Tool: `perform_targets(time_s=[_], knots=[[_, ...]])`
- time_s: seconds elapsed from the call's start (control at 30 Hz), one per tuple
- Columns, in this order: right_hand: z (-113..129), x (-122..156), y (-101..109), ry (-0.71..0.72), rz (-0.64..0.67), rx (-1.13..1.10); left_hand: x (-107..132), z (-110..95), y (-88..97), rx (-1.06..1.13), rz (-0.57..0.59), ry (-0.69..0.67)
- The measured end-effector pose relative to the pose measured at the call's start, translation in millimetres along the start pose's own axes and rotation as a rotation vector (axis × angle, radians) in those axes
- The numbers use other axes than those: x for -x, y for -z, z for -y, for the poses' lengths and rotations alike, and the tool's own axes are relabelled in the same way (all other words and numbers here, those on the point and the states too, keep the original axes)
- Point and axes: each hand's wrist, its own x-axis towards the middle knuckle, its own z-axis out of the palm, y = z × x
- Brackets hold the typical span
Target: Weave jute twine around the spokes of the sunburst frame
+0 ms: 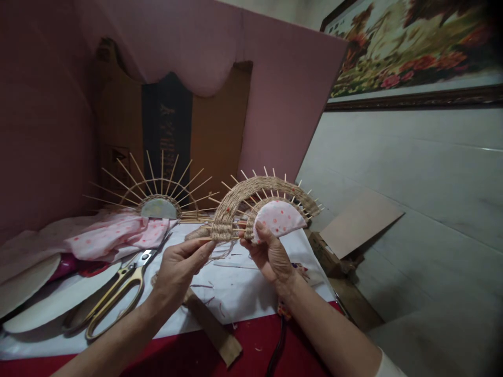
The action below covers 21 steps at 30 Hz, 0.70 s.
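Observation:
Held up over the table is a woven half-round fan: twine bands on thin sticks, with a pink dotted cloth half-circle at its centre. My left hand pinches the fan's lower left corner, at the end of a stick. Around the cloth centre closes my right hand, thumb on the front; its other fingers are mostly hidden behind. Farther back on the left stands a second stick fan with a pale centre and long bare sticks. Loose twine lies behind my left hand.
Gold-handled scissors and pink dotted cloth lie at the left. A brown strip crosses the white sheet at the front. Behind rise a pink board and cardboard; a black cord runs off the front.

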Motion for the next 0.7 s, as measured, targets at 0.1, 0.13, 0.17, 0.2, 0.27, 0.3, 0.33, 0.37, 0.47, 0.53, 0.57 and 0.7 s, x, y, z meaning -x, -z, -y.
perform_targets(time_s=[0.1,0.13,0.17,0.2,0.27,0.3,0.33,0.37,0.47,0.53,0.57,0.7], knots=[[-1.6,0.0,-1.0,0.045,-0.025,0.024,-0.8,1.5,0.4,0.021,-0.006,0.027],[-1.9,-0.3,-1.1,0.061,-0.033,0.033,-1.1,2.1,0.7,0.021,-0.007,0.033],[-2.2,-0.5,-1.1,0.073,-0.038,0.041,-1.5,2.6,0.9,0.019,-0.008,0.035],[-2.4,-0.8,-1.1,0.081,-0.040,0.049,-1.8,2.9,1.0,0.017,-0.008,0.038],[-2.6,-1.1,-1.0,0.087,-0.043,0.062,-2.0,2.8,0.7,0.023,-0.011,0.041],[-2.6,-1.2,-0.9,0.087,-0.043,0.067,-1.9,2.2,0.2,0.029,-0.014,0.046],[-2.6,-1.2,-0.9,0.088,-0.040,0.071,-1.7,1.3,-0.4,0.036,-0.018,0.052],[-2.6,-1.2,-0.8,0.092,-0.037,0.074,-1.4,0.2,-1.1,0.039,-0.019,0.056],[-2.5,-1.3,-0.1,0.104,-0.029,0.077,-0.3,-3.4,-2.5,0.007,-0.019,0.046],[-2.2,-1.7,0.6,0.109,-0.029,0.087,0.1,-4.6,-1.9,-0.067,-0.027,-0.004],[-2.0,-2.1,1.0,0.115,-0.031,0.097,0.1,-4.5,-0.9,-0.126,-0.038,-0.045],[-0.6,-4.4,2.3,0.165,-0.034,0.168,-2.0,1.1,7.3,-0.519,-0.067,-0.354]])
